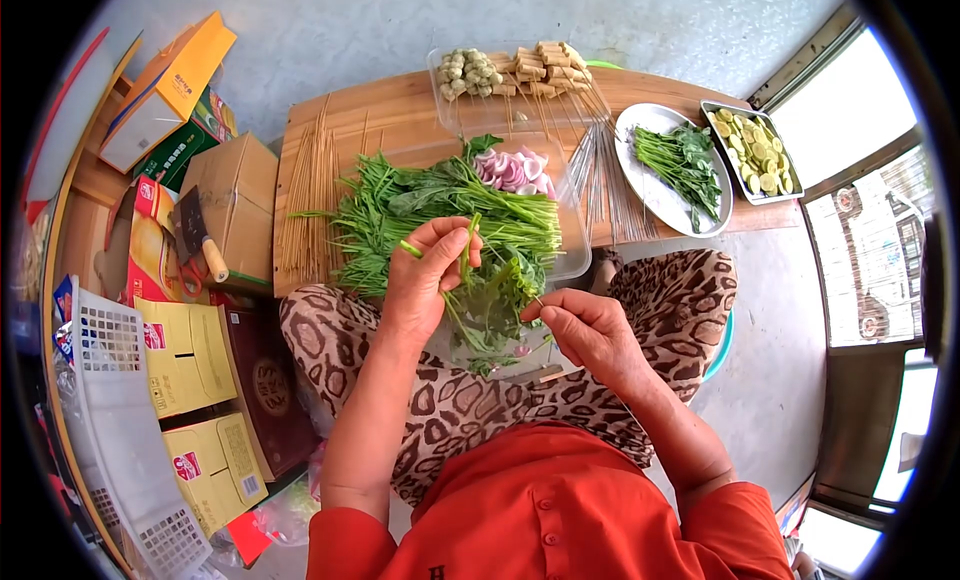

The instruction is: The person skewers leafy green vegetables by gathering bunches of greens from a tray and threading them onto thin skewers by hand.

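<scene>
My left hand [430,265] is closed on a green vegetable stem [472,242], its leafy end hanging down between my hands. To its right, my right hand [585,330] pinches a thin skewer, mostly hidden by the fingers, its tip close to the leaves [515,280]. Beyond both hands, a pile of long leafy greens [420,215] fills a clear plastic container [577,265]. Sliced purple onion [515,170] lies at the back of that pile. Loose leaves [490,364] are scattered below my hands.
Bare bamboo skewers [308,200] lie on the left of the wooden table [400,100], metal ones [605,180] on the right. A tray [440,110] of skewered food stands behind. A white plate [640,195] of greens and a tray of sliced vegetables [755,150] sit right. Boxes [235,195] and a knife [195,225] are left.
</scene>
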